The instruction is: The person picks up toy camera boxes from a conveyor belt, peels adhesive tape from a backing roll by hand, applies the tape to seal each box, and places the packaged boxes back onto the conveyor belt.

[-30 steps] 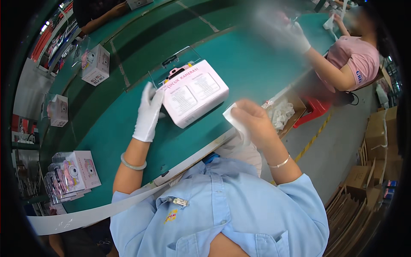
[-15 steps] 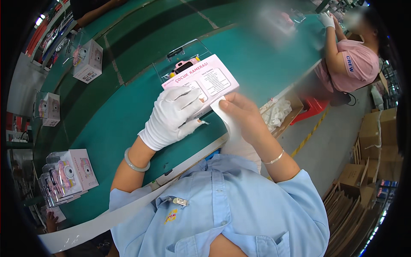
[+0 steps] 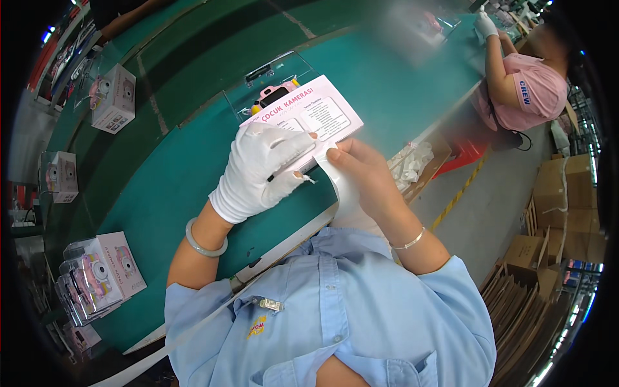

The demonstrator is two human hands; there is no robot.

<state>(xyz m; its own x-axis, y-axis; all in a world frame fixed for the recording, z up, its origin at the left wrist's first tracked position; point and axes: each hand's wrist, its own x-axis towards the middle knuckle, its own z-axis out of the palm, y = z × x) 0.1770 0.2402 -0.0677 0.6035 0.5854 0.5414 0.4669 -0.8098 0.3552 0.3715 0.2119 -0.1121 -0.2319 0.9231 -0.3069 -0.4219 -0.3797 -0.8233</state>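
**Two hands put a white strip at the edge of a pink box**

The pink box (image 3: 342, 119) lies on the green table (image 3: 187, 168), in front of the person. Its side with writing faces up. Its long way runs from near left to far right, so it sits slanted. The tops of the letters point to the far left. A clear plastic cover (image 3: 298, 67) is on that far side, with a pink toy camera (image 3: 273, 97) by it.

The left hand (image 3: 258, 164), in a white glove, is open and rests on the box's near left part. The bare right hand (image 3: 364, 171) pinches a white strip (image 3: 338, 180) with its thumb and fingers at the box's near long edge. The strip hangs down toward the person.

Three more boxes stand on the left: one near (image 3: 122, 261), one in the middle (image 3: 63, 177) and one far (image 3: 116, 100). On the right is an open carton (image 3: 440, 155) with crumpled white paper (image 3: 416, 161). A person in a pink shirt (image 3: 532, 87) is at the far right.
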